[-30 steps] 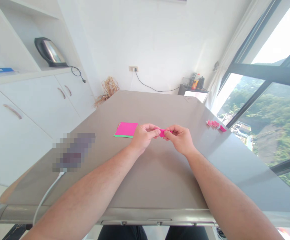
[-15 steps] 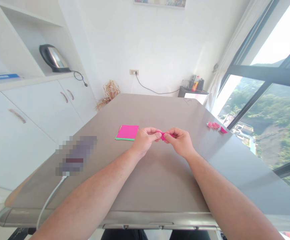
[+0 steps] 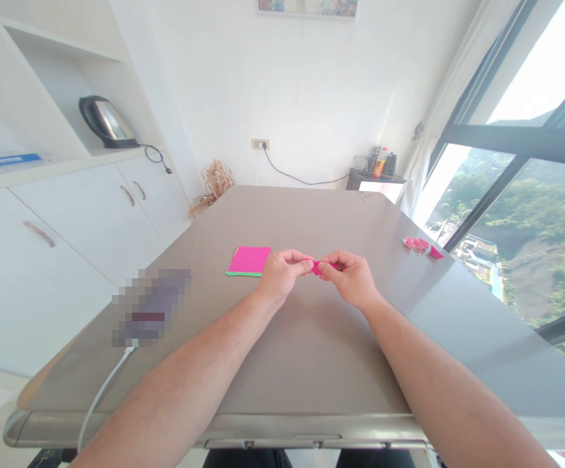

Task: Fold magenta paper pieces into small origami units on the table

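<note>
Both my hands meet over the middle of the grey table (image 3: 311,338), pinching one small folded piece of pink paper (image 3: 317,266) between them. My left hand (image 3: 282,274) grips its left end with thumb and fingers closed. Its right end is held the same way by my right hand (image 3: 351,278). Just to the left of my left hand lies a flat stack of square paper sheets (image 3: 249,260), pink on top with a green edge under it.
Several small folded pink pieces (image 3: 421,246) lie near the table's right edge by the window. A blurred object (image 3: 151,307) with a white cable lies at the left. White cabinets with a kettle (image 3: 106,122) stand at the left.
My hands have drawn closer together on the pink paper, so less of it shows between them. The camera view has tilted up slightly.
</note>
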Tool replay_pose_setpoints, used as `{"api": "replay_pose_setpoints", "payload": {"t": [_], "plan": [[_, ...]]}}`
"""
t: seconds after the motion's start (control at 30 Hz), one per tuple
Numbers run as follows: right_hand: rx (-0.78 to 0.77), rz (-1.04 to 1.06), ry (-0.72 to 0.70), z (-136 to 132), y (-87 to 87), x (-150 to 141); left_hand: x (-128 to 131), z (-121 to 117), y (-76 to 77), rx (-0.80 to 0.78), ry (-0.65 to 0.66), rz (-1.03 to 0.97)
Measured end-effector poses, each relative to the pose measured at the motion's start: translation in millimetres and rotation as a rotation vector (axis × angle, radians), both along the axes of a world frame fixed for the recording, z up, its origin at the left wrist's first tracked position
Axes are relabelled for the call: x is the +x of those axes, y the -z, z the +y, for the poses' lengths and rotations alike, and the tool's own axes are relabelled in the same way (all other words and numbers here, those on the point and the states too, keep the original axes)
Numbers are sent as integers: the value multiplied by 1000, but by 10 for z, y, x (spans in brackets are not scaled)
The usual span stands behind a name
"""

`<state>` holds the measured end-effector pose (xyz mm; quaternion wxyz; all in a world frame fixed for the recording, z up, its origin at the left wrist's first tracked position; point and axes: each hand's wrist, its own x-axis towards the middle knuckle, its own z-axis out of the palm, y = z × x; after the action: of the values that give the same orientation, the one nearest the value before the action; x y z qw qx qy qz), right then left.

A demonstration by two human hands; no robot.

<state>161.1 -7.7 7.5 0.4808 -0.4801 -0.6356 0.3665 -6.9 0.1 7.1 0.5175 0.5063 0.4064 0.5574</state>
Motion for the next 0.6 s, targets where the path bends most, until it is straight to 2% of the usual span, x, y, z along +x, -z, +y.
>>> {"api": "replay_pose_setpoints", "payload": {"t": [0.1, 0.27, 0.43, 0.6], "plan": [[8, 3, -2, 18, 17, -2, -4, 1, 9, 36, -9, 27], [10, 3, -11, 38, 42, 0, -36, 26, 75, 158, 31, 247], [8, 55, -64, 16, -1, 0, -55, 93, 157, 231, -85, 314], [-24, -1, -28, 13, -31, 7, -64, 107, 151, 272, -80, 382]]}}
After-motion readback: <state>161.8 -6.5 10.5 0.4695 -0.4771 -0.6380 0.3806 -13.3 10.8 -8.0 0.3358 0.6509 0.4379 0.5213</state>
